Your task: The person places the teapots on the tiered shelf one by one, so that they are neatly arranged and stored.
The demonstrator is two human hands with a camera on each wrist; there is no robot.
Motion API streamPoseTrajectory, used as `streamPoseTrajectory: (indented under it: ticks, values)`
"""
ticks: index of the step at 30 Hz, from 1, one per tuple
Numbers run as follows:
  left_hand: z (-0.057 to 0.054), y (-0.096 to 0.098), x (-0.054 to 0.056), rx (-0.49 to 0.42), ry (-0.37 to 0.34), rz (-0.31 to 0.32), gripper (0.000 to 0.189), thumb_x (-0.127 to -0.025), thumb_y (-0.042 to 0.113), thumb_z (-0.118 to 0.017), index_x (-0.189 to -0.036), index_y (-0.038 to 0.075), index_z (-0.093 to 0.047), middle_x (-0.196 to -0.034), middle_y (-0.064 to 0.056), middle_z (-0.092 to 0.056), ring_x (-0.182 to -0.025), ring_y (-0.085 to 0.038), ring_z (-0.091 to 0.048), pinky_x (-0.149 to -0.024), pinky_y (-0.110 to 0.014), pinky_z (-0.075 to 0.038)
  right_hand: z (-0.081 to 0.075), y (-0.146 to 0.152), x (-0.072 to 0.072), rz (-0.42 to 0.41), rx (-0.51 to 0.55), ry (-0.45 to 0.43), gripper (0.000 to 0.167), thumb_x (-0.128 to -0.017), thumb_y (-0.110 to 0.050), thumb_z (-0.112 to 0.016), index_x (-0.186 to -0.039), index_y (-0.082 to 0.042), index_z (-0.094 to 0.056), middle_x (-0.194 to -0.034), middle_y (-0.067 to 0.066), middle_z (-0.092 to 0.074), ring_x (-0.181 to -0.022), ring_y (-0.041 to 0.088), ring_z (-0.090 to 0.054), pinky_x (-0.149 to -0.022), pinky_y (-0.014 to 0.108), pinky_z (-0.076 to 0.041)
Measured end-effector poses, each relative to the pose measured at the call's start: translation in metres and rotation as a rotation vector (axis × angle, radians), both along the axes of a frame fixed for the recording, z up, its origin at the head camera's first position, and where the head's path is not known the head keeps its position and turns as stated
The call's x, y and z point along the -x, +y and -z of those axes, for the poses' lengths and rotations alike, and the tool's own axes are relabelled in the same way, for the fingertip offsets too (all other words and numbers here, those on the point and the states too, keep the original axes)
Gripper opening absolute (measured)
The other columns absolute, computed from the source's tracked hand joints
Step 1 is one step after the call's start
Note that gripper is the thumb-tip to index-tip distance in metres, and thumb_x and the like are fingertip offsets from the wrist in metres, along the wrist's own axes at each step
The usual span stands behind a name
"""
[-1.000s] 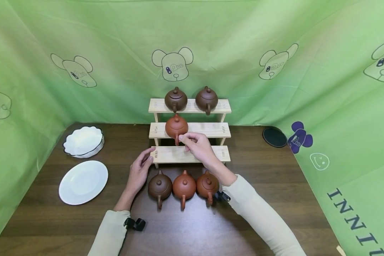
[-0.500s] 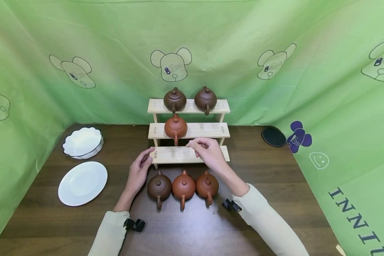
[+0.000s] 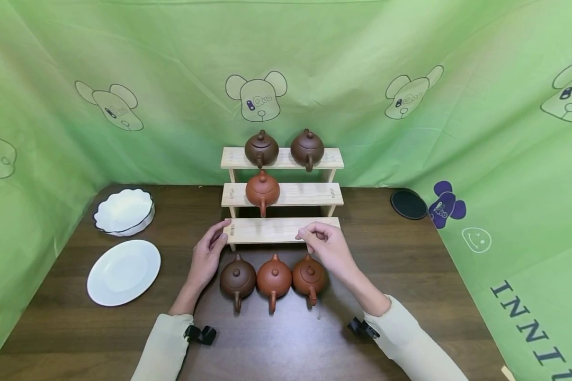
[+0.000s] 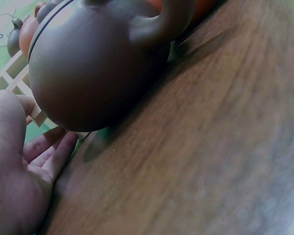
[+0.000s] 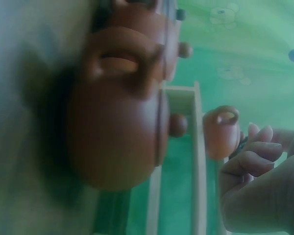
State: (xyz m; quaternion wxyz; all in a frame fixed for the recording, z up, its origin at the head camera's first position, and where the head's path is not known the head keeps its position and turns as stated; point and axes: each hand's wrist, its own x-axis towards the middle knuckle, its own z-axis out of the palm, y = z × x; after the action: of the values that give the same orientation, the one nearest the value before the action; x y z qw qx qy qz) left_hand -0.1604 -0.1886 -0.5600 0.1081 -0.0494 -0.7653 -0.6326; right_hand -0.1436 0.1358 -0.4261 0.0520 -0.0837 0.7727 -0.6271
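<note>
Head view: left hand (image 3: pixel 206 255), grip on the wooden stand (image 3: pixel 264 230); right hand (image 3: pixel 329 247), grip curled narrow, near a front teapot (image 3: pixel 309 273).

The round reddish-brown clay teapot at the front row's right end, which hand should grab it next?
Probably the right hand: it's empty and nearer the teapot, while the left hand holds the pale wooden stand.

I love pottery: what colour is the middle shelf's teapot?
The teapot is reddish orange, best in head view.

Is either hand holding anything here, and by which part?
The left hand grips the stand by the left end of its bottom shelf; the right hand holds nothing.
</note>
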Motion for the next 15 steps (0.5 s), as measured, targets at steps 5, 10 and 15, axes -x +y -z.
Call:
streamPoseTrajectory:
  ticks: [5,10,15]
  values:
    - [-0.005,0.001,-0.003,-0.002,0.025,-0.004,0.037,-0.116,0.028,-0.063,-0.15,0.016,-0.07,-0.153,-0.012,-0.068,-0.135,-0.014,-0.065,-0.105,-0.015,-0.052,0.008,0.01,-0.009,-0.002,-0.002,-0.029,0.021,-0.107,-0.011,-0.072,-0.101,0.009,-0.076,-0.066,0.002,-0.055,-0.061,0.006,-0.049,-0.056,0.018,-0.033]
    - [0.004,-0.003,0.002,0.001,-0.024,-0.003,0.037,-0.116,0.033,-0.063,-0.151,0.023,-0.07,-0.155,-0.002,-0.067,-0.137,-0.011,-0.064,-0.108,-0.016,-0.052,0.015,0.02,-0.017,-0.001,-0.027,-0.036,0.022,-0.108,-0.012,-0.072,-0.099,0.008,-0.077,-0.068,0.004,-0.059,-0.062,0.005,-0.049,-0.055,0.018,-0.032]
    - [0.006,-0.003,0.004,0.004,-0.027,0.004,0.038,-0.116,0.032,-0.063,-0.152,0.022,-0.069,-0.156,-0.004,-0.067,-0.137,-0.01,-0.064,-0.108,-0.015,-0.051,0.019,0.03,-0.027,-0.009,-0.049,-0.047,0.022,-0.107,-0.013,-0.074,-0.098,0.007,-0.077,-0.072,0.007,-0.066,-0.063,0.005,-0.049,-0.054,0.018,-0.029]
